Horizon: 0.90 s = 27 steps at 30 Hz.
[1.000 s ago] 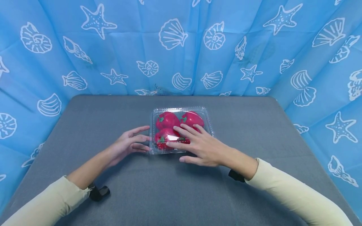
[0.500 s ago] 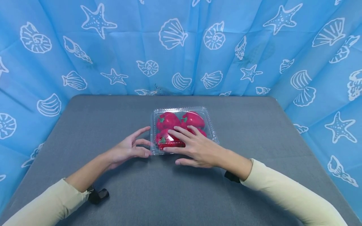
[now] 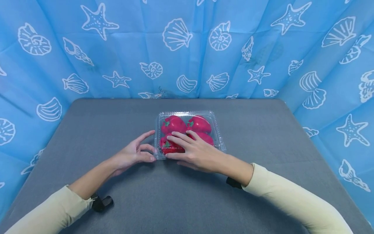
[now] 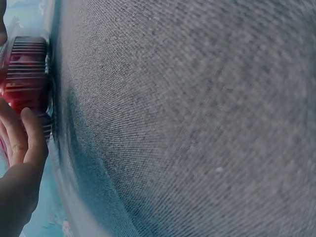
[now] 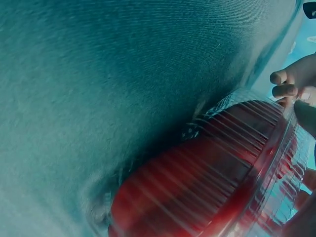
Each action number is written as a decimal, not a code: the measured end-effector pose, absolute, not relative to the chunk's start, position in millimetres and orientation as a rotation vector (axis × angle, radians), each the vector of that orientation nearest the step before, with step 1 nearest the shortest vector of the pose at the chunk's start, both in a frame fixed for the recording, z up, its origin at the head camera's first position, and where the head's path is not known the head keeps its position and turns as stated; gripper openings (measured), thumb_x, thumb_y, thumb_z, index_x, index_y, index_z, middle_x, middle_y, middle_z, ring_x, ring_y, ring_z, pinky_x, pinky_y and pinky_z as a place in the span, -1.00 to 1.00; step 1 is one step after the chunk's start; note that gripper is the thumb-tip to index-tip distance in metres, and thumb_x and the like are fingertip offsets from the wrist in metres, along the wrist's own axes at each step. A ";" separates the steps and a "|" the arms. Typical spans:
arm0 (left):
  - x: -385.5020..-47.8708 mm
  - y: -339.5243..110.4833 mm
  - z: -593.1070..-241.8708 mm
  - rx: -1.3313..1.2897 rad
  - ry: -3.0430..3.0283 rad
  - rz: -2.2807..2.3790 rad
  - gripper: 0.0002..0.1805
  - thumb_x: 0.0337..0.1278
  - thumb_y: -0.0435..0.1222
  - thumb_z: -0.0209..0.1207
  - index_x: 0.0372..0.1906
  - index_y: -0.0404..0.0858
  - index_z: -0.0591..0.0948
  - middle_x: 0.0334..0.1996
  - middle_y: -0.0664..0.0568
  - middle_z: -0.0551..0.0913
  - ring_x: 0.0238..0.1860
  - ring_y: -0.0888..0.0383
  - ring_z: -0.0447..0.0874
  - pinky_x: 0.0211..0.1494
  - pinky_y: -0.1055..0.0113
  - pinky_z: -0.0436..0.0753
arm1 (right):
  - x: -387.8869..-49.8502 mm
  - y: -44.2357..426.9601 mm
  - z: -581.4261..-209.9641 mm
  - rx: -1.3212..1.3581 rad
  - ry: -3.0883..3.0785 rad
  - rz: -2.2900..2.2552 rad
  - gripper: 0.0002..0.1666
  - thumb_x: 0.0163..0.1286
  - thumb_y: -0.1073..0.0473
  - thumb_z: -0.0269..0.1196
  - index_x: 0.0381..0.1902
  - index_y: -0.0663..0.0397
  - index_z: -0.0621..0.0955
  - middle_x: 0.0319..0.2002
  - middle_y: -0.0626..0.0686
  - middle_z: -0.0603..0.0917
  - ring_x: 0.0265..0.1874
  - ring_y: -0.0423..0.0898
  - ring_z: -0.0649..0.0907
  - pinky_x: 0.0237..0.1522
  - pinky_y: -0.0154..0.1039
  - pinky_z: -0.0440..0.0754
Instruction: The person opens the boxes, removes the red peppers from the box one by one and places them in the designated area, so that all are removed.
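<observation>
A clear plastic clamshell container with a ridged rim sits on the table, holding several red bell peppers with green stems. My left hand is at its left side. Thumb and middle finger meet the rim near the front left corner, while the index fingertip lies higher along the edge. My right hand rests over the front of the lid with fingers spread, its thumb low by the front wall and partly hidden. Ribbed side walls of the container show close up in the right wrist view, with a red pepper behind them.
A grey cloth-covered table extends around the container. Behind it hangs a blue curtain printed with white shells and starfish. Black straps circle both wrists below pale sleeves.
My right hand has slid left across the lid toward the front left, its thumb drawing in under the hand. The left thumb and middle finger have closed in on the container's corner.
</observation>
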State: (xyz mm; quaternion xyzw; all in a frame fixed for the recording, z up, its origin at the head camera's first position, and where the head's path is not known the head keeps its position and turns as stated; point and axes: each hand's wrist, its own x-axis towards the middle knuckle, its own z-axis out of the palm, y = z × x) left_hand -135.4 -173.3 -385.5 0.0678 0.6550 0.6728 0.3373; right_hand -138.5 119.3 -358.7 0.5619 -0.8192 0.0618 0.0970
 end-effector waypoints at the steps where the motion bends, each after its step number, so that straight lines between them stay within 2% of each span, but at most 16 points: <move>1: -135.3 -173.3 -385.2 0.168 1.711 1.753 -0.04 0.30 -0.37 0.21 0.59 0.02 -0.11 0.00 -0.11 0.61 0.05 -0.06 0.68 0.36 -0.06 0.39 | -138.4 118.0 -358.9 1.660 -2.421 0.197 -0.25 0.10 -0.05 0.52 0.29 -0.26 0.57 0.44 0.13 0.33 0.46 0.08 0.21 0.34 0.21 0.31; 12: -133.8 -172.3 -386.7 0.131 1.725 1.744 -0.02 0.27 -0.35 0.25 0.60 0.03 -0.09 -0.16 -0.03 0.65 0.03 -0.07 0.65 0.19 0.10 0.57 | -139.3 105.9 -360.0 1.650 -2.403 0.296 -0.38 0.12 0.05 0.53 0.18 -0.16 0.66 0.35 0.13 0.47 0.43 0.07 0.31 0.34 0.20 0.34; 19: -134.0 -169.8 -389.7 0.164 1.711 1.758 -0.07 0.30 -0.37 0.17 0.59 0.02 -0.11 -0.21 0.01 0.61 -0.01 -0.07 0.64 0.14 0.13 0.60 | -140.3 102.7 -361.2 1.637 -2.393 0.329 -0.39 0.09 0.05 0.55 0.14 -0.12 0.69 0.32 0.13 0.49 0.40 0.05 0.35 0.32 0.20 0.36; 27: -132.9 -164.8 -391.2 0.128 1.707 1.781 -0.06 0.27 -0.42 0.15 0.58 0.06 -0.10 -0.23 0.02 0.60 -0.05 -0.05 0.65 0.11 0.15 0.60 | -138.9 97.8 -364.2 1.591 -2.349 0.335 -0.52 0.12 0.06 0.53 0.04 -0.09 0.73 0.24 0.12 0.55 0.33 0.04 0.42 0.27 0.19 0.43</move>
